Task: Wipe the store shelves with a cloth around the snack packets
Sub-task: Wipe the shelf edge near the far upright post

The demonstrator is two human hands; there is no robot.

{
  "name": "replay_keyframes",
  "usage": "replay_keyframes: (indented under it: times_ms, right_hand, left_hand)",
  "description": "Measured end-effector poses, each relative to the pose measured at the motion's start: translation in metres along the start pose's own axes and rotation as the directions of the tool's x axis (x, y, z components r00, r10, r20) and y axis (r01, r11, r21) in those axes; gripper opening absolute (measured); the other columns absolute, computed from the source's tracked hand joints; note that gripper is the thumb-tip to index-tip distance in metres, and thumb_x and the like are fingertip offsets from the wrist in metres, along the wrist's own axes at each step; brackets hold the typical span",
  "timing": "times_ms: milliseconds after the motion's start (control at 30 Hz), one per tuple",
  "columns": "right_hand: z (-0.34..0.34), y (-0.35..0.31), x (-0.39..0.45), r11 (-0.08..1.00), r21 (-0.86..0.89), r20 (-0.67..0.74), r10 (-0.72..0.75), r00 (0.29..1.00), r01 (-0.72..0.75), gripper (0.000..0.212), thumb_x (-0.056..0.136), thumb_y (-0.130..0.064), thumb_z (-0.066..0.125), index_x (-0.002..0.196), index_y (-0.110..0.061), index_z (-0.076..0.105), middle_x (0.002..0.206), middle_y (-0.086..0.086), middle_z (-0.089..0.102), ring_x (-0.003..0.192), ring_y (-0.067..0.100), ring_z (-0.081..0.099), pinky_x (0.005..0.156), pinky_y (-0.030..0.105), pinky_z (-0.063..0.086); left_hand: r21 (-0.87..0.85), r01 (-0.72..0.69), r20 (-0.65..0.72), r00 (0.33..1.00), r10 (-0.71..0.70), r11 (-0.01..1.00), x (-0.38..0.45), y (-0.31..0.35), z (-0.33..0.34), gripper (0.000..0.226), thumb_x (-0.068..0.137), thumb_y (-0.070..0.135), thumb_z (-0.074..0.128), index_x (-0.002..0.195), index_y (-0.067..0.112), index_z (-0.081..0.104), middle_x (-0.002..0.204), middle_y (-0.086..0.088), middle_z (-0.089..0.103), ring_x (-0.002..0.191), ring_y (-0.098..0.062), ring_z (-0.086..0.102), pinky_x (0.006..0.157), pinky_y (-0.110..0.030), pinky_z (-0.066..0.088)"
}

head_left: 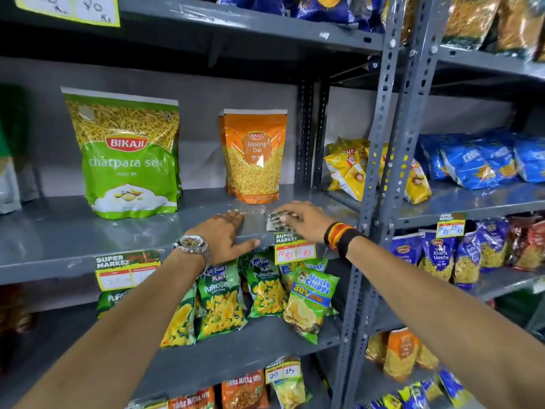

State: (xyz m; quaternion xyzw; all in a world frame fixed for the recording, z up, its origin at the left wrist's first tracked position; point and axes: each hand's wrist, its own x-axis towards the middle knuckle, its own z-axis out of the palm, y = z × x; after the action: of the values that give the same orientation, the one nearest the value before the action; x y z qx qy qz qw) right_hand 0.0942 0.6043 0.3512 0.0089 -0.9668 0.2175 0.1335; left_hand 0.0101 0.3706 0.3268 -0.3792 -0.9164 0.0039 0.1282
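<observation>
A grey metal shelf [73, 228] runs across the middle of the view. On it stand a green Bikaji sev packet [129, 160] and an orange Moong Dal packet [255, 160], both upright near the back. My right hand [303, 219] presses a small patterned cloth [275, 221] flat on the shelf, just in front of the orange packet. My left hand [225, 234] rests palm down on the shelf's front edge, left of the cloth, fingers spread, holding nothing. A watch sits on that wrist.
Price tags [295, 249] hang on the shelf's front lip. Puffcorn and chips packets [265, 290] fill the shelf below. A perforated upright post [392, 172] stands to the right, with yellow and blue packets [483, 160] beyond it.
</observation>
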Motion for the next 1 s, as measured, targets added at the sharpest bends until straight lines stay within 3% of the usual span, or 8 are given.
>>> replay_keyframes:
  times_ms: [200, 333, 400, 500, 600, 767, 900, 1000]
  right_hand:
    - [0.02, 0.006, -0.095, 0.992, 0.099, -0.105, -0.073, 0.992, 0.083, 0.028, 0.1, -0.027, 0.047, 0.124, -0.036, 0.058, 0.125, -0.009, 0.058, 0.12, 0.016, 0.046, 0.107, 0.044, 0.031]
    - [0.081, 0.041, -0.107, 0.99, 0.126, -0.052, -0.054, 0.997, 0.06, 0.029, 0.1, -0.024, 0.048, 0.125, -0.032, 0.059, 0.126, -0.007, 0.06, 0.117, 0.014, 0.048, 0.101, 0.033, 0.033]
    - [0.111, 0.059, -0.095, 0.995, 0.099, -0.011, -0.024, 1.0, 0.025, 0.027, 0.099, -0.027, 0.047, 0.123, -0.03, 0.059, 0.122, -0.004, 0.062, 0.115, 0.019, 0.052, 0.102, 0.043, 0.041]
    - [0.152, 0.072, -0.071, 0.995, 0.083, 0.076, 0.048, 0.996, -0.054, 0.028, 0.098, -0.025, 0.047, 0.122, -0.03, 0.06, 0.13, 0.001, 0.061, 0.122, 0.026, 0.053, 0.104, 0.048, 0.041]
    - [0.195, 0.076, -0.055, 0.996, 0.053, 0.179, 0.056, 0.982, -0.067, 0.029, 0.099, -0.024, 0.045, 0.122, -0.035, 0.059, 0.133, -0.001, 0.06, 0.122, 0.028, 0.054, 0.105, 0.051, 0.039]
    - [0.273, 0.079, -0.037, 0.988, -0.147, 0.353, 0.007, 0.936, 0.048, 0.038, 0.099, -0.022, 0.038, 0.13, -0.038, 0.052, 0.146, -0.005, 0.049, 0.135, 0.027, 0.038, 0.105, 0.047, 0.024]
    - [0.316, 0.082, -0.056, 0.988, -0.143, 0.34, -0.008, 0.94, 0.06, 0.054, 0.1, -0.029, 0.033, 0.151, -0.037, 0.019, 0.164, -0.011, 0.008, 0.152, 0.022, 0.008, 0.12, 0.054, 0.009]
    - [0.34, 0.094, -0.086, 0.979, -0.195, 0.304, -0.003, 0.953, 0.065, 0.061, 0.099, -0.053, 0.01, 0.155, -0.03, 0.001, 0.163, -0.006, -0.01, 0.152, 0.021, -0.012, 0.12, 0.048, -0.012]
  left_hand:
    - [0.035, -0.064, -0.138, 0.988, 0.068, 0.997, -0.032, 0.001, 0.002, 0.105, 0.084, 0.085, 0.003, 0.156, 0.015, 0.032, 0.162, -0.008, 0.037, 0.146, -0.025, 0.039, 0.118, -0.042, 0.035]
    - [0.037, -0.192, -0.362, 0.912, 0.192, 0.981, -0.085, 0.011, 0.042, 0.068, 0.102, 0.053, 0.031, 0.156, 0.012, 0.032, 0.165, -0.009, 0.028, 0.152, -0.023, 0.028, 0.126, -0.041, 0.019]
    - [0.026, -0.247, -0.389, 0.89, 0.237, 0.969, -0.106, 0.022, 0.072, 0.063, 0.102, 0.045, 0.038, 0.153, 0.008, 0.04, 0.163, -0.011, 0.031, 0.152, -0.025, 0.028, 0.125, -0.045, 0.021]
    - [0.002, -0.228, -0.283, 0.934, 0.22, 0.974, -0.123, 0.021, 0.13, 0.058, 0.102, 0.043, 0.039, 0.148, 0.008, 0.048, 0.16, -0.012, 0.038, 0.15, -0.027, 0.034, 0.12, -0.049, 0.03]
    - [-0.113, -0.057, -0.118, 0.992, 0.043, 0.992, -0.133, 0.007, 0.191, 0.065, 0.104, 0.052, 0.027, 0.148, 0.01, 0.048, 0.158, -0.011, 0.042, 0.146, -0.029, 0.041, 0.118, -0.048, 0.038]
    - [-0.221, 0.226, 0.105, 0.973, -0.208, 0.949, -0.145, -0.008, 0.277, 0.084, 0.1, 0.065, 0.01, 0.154, 0.006, 0.037, 0.163, -0.014, 0.031, 0.151, -0.031, 0.029, 0.123, -0.035, 0.016]
    - [-0.222, 0.345, 0.159, 0.936, -0.315, 0.912, -0.158, -0.004, 0.326, 0.087, 0.099, 0.067, 0.007, 0.156, 0.006, 0.031, 0.164, -0.014, 0.027, 0.153, -0.033, 0.024, 0.123, -0.039, 0.007]
    - [-0.227, 0.386, 0.162, 0.92, -0.356, 0.894, -0.169, 0.006, 0.346, 0.08, 0.103, 0.062, 0.015, 0.155, 0.005, 0.033, 0.164, -0.012, 0.025, 0.152, -0.033, 0.025, 0.123, -0.036, 0.0]
